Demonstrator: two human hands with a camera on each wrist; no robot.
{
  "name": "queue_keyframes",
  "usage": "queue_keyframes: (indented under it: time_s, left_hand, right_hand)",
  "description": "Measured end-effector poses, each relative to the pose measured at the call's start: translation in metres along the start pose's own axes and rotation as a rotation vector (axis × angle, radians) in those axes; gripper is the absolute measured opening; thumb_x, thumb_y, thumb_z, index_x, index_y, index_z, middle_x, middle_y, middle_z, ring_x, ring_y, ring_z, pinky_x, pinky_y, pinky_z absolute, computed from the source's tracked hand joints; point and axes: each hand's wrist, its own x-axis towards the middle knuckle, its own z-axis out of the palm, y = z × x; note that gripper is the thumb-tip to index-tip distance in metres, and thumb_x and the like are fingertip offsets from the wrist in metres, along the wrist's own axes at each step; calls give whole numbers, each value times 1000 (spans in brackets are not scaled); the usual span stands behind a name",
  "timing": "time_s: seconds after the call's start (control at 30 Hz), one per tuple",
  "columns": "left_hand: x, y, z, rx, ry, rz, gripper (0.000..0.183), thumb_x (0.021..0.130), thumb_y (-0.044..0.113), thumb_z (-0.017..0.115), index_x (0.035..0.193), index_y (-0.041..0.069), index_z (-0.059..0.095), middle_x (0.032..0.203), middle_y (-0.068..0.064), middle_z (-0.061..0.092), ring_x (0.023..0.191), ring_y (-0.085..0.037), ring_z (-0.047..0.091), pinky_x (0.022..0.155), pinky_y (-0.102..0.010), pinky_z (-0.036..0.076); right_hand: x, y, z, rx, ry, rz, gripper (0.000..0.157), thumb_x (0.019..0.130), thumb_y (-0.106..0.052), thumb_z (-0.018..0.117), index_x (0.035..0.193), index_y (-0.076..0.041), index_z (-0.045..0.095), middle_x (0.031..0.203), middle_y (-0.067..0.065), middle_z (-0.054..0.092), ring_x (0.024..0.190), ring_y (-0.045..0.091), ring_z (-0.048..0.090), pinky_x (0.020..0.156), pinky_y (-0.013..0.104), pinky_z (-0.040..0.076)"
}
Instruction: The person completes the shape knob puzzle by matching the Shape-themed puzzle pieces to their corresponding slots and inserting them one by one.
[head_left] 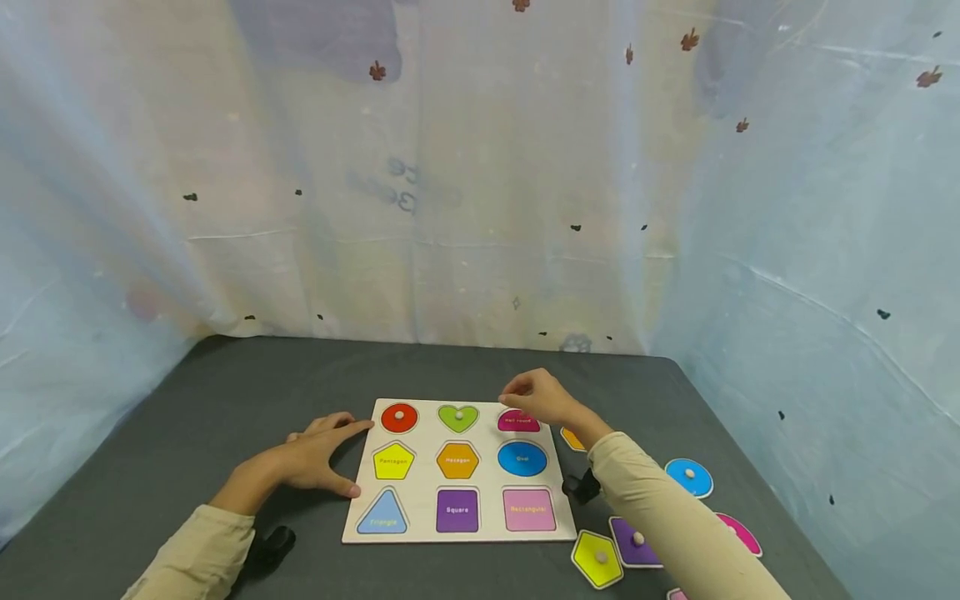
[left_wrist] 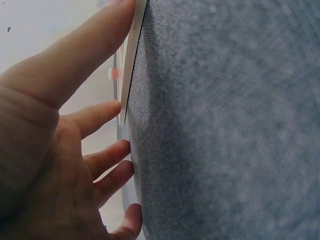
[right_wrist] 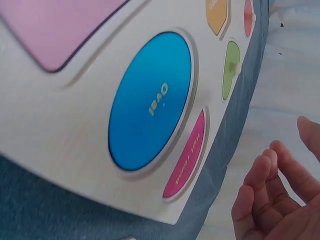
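A white shape-puzzle board (head_left: 425,494) lies on the dark table. My left hand (head_left: 315,457) spreads its fingers along the board's left side, with thumb and index fingertip at the edge; the left wrist view shows the same contact. Above the top right corner, by the pink half-round slot (right_wrist: 186,162), hovers my right hand (head_left: 542,397). Its fingers are loosely bent, and in the right wrist view nothing sits between thumb and fingertips. A red circle (head_left: 392,423) and a green heart (head_left: 448,412), both knobbed, sit in the top row. The blue oval slot (right_wrist: 150,100) shows its printed word.
Right of the board lie knobbed pieces: a yellow pentagon (head_left: 588,565), a purple square (head_left: 624,542), a blue oval (head_left: 682,468) and a pink piece (head_left: 741,532). An orange piece (head_left: 573,440) is partly hidden by the right forearm. Patterned curtains (head_left: 480,275) surround the table.
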Motion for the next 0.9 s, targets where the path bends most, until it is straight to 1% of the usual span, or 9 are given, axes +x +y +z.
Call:
queue_keyframes:
  time_s: [0.13, 0.23, 0.33, 0.4, 0.5, 0.63, 0.73, 0.8, 0.9]
  left_hand:
    - [-1, 2, -1, 1, -4, -4, 107, 68, 54, 89, 156, 20, 38, 154, -20, 35, 137, -45, 35, 92, -68, 33]
    - [-2, 4, -2, 3, -8, -4, 106, 69, 53, 89, 156, 20, 38, 154, -21, 36, 137, -45, 35, 94, -71, 32]
    - [-2, 6, -3, 5, -8, 1, 105, 70, 52, 89, 156, 19, 38, 153, -21, 36, 136, -46, 35, 95, -75, 31]
    - [-1, 7, -4, 7, -8, 5, 105, 70, 52, 89, 156, 19, 38, 153, -21, 36, 136, -46, 36, 95, -76, 30]
    - [-1, 7, -4, 15, -7, 7, 105, 70, 52, 88, 157, 19, 38, 152, -20, 37, 136, -45, 36, 95, -76, 30]
    - [-1, 6, -4, 14, -7, 9, 105, 70, 51, 89, 156, 19, 38, 152, -21, 36, 136, -46, 35, 94, -75, 30]
    - [-2, 6, -4, 11, -7, 14, 105, 70, 51, 89, 156, 19, 38, 152, -21, 37, 136, -46, 36, 93, -73, 32]
    - [-2, 6, -4, 13, -5, 16, 105, 70, 52, 88, 156, 19, 38, 152, -20, 37, 136, -45, 36, 92, -72, 32]
    - [-1, 5, -3, 16, -3, 10, 105, 70, 52, 89, 156, 19, 38, 152, -20, 37, 135, -45, 36, 92, -72, 33]
  right_hand:
    - [-6, 5, -7, 19, -5, -12, 22, 98, -23, 67, 109, -5, 74, 105, 9, 72, 89, 18, 63, 83, 38, 58]
    - [-12, 11, -14, 45, -27, -44, 24, 99, -22, 65, 111, -2, 73, 107, 13, 71, 87, 26, 65, 83, 44, 58]
    - [-19, 19, -22, 57, -46, -70, 26, 100, -21, 64, 112, 0, 72, 109, 15, 71, 90, 34, 66, 84, 46, 59]
    - [-24, 24, -26, 57, -59, -86, 26, 101, -21, 63, 113, 0, 72, 110, 16, 72, 92, 37, 67, 84, 47, 59]
    - [-31, 31, -32, 53, -75, -102, 26, 101, -21, 63, 113, 0, 72, 110, 18, 72, 90, 40, 67, 84, 49, 58]
    - [-40, 38, -41, 40, -83, -94, 28, 100, -23, 63, 114, 0, 72, 110, 16, 72, 88, 38, 67, 83, 51, 57]
    - [-45, 41, -48, 27, -90, -82, 30, 100, -24, 64, 116, 1, 71, 110, 17, 72, 87, 35, 66, 80, 47, 57]
    - [-49, 43, -52, 21, -100, -91, 30, 100, -23, 64, 116, 2, 71, 109, 18, 72, 83, 34, 65, 77, 45, 57]
    - [-56, 45, -58, 16, -117, -112, 28, 100, -22, 64, 114, 1, 71, 108, 18, 73, 80, 33, 65, 76, 44, 58]
